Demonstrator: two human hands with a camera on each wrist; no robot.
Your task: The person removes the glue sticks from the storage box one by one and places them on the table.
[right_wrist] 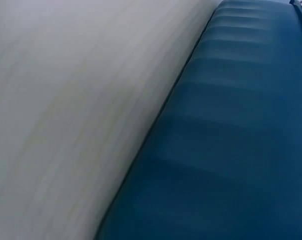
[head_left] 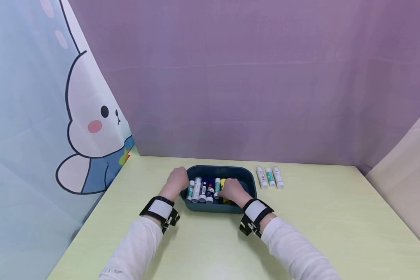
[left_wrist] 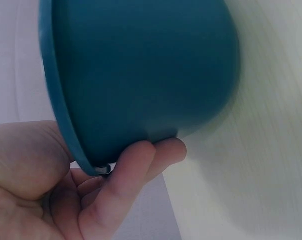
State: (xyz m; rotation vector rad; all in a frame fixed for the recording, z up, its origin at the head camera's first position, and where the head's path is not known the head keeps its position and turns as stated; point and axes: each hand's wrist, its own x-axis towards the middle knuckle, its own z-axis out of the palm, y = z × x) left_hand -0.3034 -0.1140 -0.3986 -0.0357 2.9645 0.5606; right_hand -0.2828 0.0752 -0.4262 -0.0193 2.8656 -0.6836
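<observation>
A dark teal plastic basin point(head_left: 213, 208) stands on the table, with several glue sticks lying side by side in it. My left hand point(head_left: 178, 182) grips its left rim; in the left wrist view, fingers point(left_wrist: 123, 172) press against the outer wall. Inside the basin, my right hand point(head_left: 233, 190) pinches a yellow glue stick point(head_left: 223, 182), whose middle the fingers cover. To its left lie a teal-and-white glue stick point(head_left: 217, 187), dark blue ones point(head_left: 210, 191) and a white one point(head_left: 196, 189). The right wrist view shows only the basin's ribbed outer wall point(right_wrist: 231, 135) beside the tabletop.
Right of the basin, two white glue sticks point(head_left: 261, 177) and a smaller teal-and-white tube point(head_left: 270, 177) lie in a row on the pale green table point(head_left: 318, 225). A purple cloth point(head_left: 245, 97) hangs behind, and a cartoon-printed cloth point(head_left: 24, 155) at the left.
</observation>
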